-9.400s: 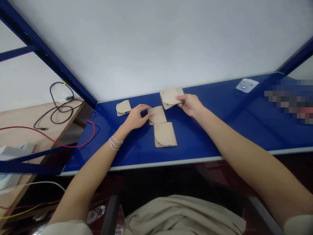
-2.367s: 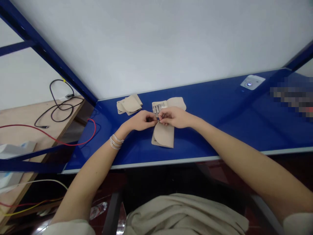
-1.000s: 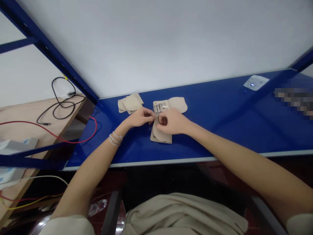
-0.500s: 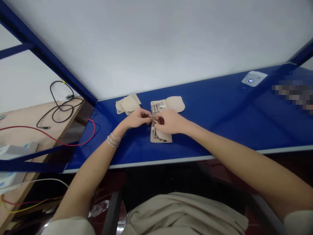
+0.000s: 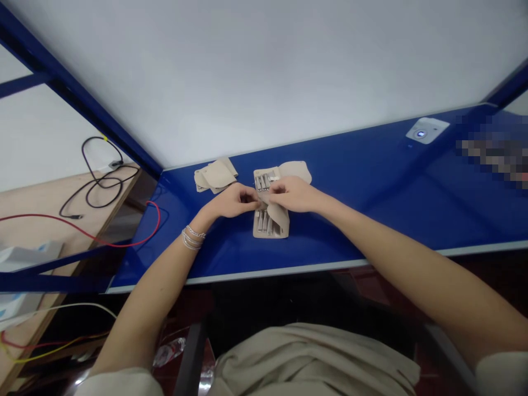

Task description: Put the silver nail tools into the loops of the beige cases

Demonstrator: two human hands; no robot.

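Two beige manicure cases lie open on the blue table, one behind the other. Slim metal tools, like nail clippers, line the far case (image 5: 264, 173), whose rounded flap (image 5: 297, 169) is spread out to the right. In the near case (image 5: 262, 234) more metal tools show, and its flap (image 5: 280, 219) stands partly raised and curled. My left hand (image 5: 233, 201), fingers pinched, is at the near case's upper left edge. My right hand (image 5: 295, 194) is closed in a pinch at the top of that raised flap. My fingers hide the exact grip points.
More beige cases (image 5: 218, 175) lie stacked to the left. A white device (image 5: 428, 131) with a lit round button sits at the far right. Blue frame bars (image 5: 78, 104) and a red cable (image 5: 103, 240) are on the left. The grey table edge (image 5: 264, 271) runs along the front.
My right hand has moved slightly up and away from the near case. The near case's flap has lifted and curled, showing more of the metal tools. My left hand has barely moved.
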